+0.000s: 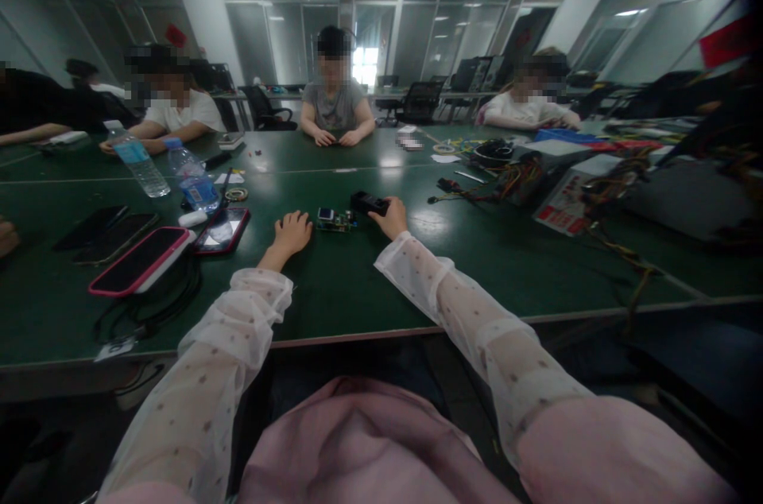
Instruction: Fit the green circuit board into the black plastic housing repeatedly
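On the green table (351,289) my left hand (293,232) lies flat with its fingers spread, holding nothing. Just right of its fingertips sits a small circuit board (335,220) with a little screen on its left part. My right hand (390,218) is closed around the right end of a black box-shaped device (366,203), whose far end lies close behind the board. The underside of this device and part of my right fingers are hidden.
Phones (140,261) and cables lie left, near a red-edged tablet-like device (222,230). Two water bottles (194,178) stand behind them. On the right are metal power supply boxes (569,198) with bundled wires. Several people sit around the table, one (337,106) directly opposite.
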Demonstrator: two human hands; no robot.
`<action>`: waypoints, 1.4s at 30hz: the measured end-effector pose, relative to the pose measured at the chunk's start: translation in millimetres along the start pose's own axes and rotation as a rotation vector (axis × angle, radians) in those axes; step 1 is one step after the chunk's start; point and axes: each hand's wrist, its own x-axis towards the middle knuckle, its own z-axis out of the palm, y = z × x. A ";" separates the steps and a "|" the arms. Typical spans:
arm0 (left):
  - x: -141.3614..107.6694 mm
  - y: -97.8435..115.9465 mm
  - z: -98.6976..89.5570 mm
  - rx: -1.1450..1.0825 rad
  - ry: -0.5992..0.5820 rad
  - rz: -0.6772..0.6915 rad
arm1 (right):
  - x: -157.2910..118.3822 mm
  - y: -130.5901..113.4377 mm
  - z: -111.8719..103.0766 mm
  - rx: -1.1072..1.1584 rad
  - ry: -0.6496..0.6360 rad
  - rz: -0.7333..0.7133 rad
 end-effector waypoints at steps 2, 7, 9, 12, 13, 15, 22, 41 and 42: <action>0.2 -0.1 0.1 -0.002 -0.006 -0.001 | 0.0 0.0 -0.1 0.019 0.004 -0.003; -0.2 0.3 -0.3 0.005 -0.007 0.001 | 0.1 0.6 0.5 0.034 0.017 -0.005; -0.4 0.5 -0.6 0.012 -0.006 -0.001 | 0.1 0.7 0.6 0.023 0.013 0.004; -0.4 0.5 -0.9 0.013 -0.013 0.000 | -0.1 0.5 0.7 0.007 0.009 0.010; -0.3 0.5 -0.9 0.012 -0.017 0.000 | -0.2 0.4 0.6 0.001 0.011 0.008; -0.1 0.7 -0.8 0.014 -0.016 -0.005 | -0.3 0.2 0.3 -0.015 0.010 0.000; -0.5 2.0 -1.0 0.029 -0.013 -0.006 | -0.1 -2.3 -2.0 -0.070 -0.032 0.026; 0.7 0.3 -0.2 0.018 -0.027 -0.007 | -0.8 -1.3 -1.7 -0.051 -0.027 0.013; 0.7 0.2 -0.3 0.019 -0.029 -0.006 | -0.8 -1.1 -1.7 -0.051 -0.030 0.013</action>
